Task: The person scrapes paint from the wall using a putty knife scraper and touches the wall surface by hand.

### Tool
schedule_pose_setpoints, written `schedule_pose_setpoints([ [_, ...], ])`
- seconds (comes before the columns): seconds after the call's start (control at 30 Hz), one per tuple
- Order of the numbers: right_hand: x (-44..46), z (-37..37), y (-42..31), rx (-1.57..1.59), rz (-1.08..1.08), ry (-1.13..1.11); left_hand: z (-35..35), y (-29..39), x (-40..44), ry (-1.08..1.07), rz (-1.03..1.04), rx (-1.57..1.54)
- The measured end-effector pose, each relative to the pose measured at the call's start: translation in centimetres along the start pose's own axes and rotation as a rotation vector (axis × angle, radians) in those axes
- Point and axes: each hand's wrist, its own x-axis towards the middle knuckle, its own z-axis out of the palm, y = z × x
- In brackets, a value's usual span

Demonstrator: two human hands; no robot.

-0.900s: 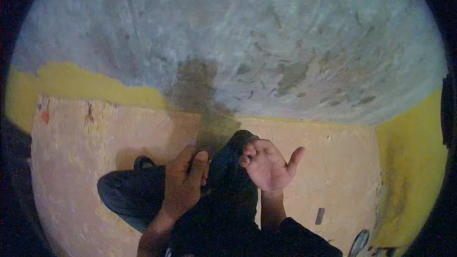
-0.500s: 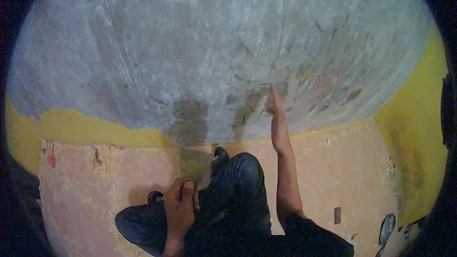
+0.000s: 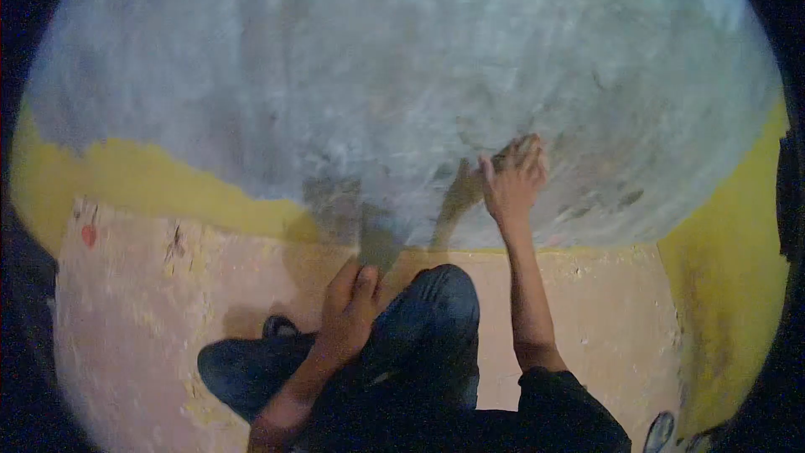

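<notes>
My left hand (image 3: 350, 298) is closed, thumb on top, around the lower end of a flat, dark, square-edged piece (image 3: 381, 236). Its exact kind is hard to tell in the dim light. The piece points up toward the foot of the grey-coated wall (image 3: 335, 59), above my bent knee. Farther right, my right hand (image 3: 516, 180) reaches out with its fingers apart against a dark, rough patch low on that wall. Nothing shows in this hand.
Yellow paint (image 3: 159, 172) borders the grey coat, and a yellow side wall (image 3: 729, 260) stands at right. Beneath is a worn pinkish floor (image 3: 126, 319). My bent legs (image 3: 428, 327) are close to the wall. A dark oval object (image 3: 660, 432) lies at lower right.
My left hand has risen and moved right, carrying the flat piece toward the wall. My right hand has shifted right along the wall, its fingers now spread more visibly. The view has tilted slightly.
</notes>
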Motion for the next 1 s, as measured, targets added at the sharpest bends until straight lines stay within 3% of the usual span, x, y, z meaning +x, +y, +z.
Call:
schedule_pose_setpoints([
  [0.03,-1.2,-1.1,-0.1,0.242,-0.015,-0.150,0.4,0.3,1.3,-0.009,-0.185,-0.292],
  [0.13,-6.1,-4.0,-3.3,1.193,0.084,-0.654,3.1,-3.7,3.8,0.076,-0.169,-0.759],
  [0.2,-11.0,-3.9,-5.3,1.596,0.063,-1.015,3.5,-4.7,5.1,0.185,-0.238,-0.868],
  [0.27,-12.4,-6.6,-8.7,1.582,-0.023,-1.146,4.4,-7.3,6.3,0.157,-0.215,-0.946],
  [0.33,-13.6,-6.3,-11.5,1.532,-0.029,-1.135,4.5,-8.7,7.1,0.280,-0.123,-0.885],
  [0.43,-13.9,-5.5,-14.2,1.496,0.038,-1.145,2.9,-11.1,7.1,0.212,-0.406,-0.815],
  [0.47,-14.2,-5.4,-14.7,1.513,0.104,-1.185,3.0,-11.6,6.9,0.212,-0.415,-0.827],
  [0.57,-15.4,-3.1,-13.7,1.439,0.131,-1.167,3.4,-12.0,6.2,0.329,-0.430,-0.706],
  [0.6,-15.2,-2.2,-14.9,1.425,0.112,-1.196,5.5,-15.7,6.3,0.486,-0.294,-0.493],
  [0.67,-14.6,-1.2,-15.9,1.200,0.002,-1.007,6.1,-17.2,5.9,0.688,-0.347,-0.093],
  [0.7,-15.4,0.8,-15.7,1.225,-0.149,-0.877,6.7,-18.0,5.5,0.703,-0.382,-0.100],
  [0.73,-14.8,1.1,-16.0,1.221,-0.167,-0.905,7.5,-18.8,5.6,0.690,-0.334,-0.069],
  [0.8,-14.1,1.1,-16.9,0.730,-0.353,-0.864,8.5,-19.9,6.1,0.683,-0.317,-0.030],
  [0.83,-13.4,0.9,-17.6,0.657,-0.399,-0.899,8.9,-20.2,6.8,0.671,-0.349,-0.083],
  [0.87,-13.2,1.0,-18.3,0.653,-0.411,-0.917,9.3,-20.4,7.6,0.660,-0.378,-0.142],
  [0.93,-12.8,1.7,-19.6,0.635,-0.607,-0.709,9.1,-21.0,8.8,0.698,-0.450,-0.143],
  [1.0,-12.6,2.1,-20.4,0.638,-0.621,-0.707,8.9,-22.1,9.7,0.778,-0.284,-0.205],
])
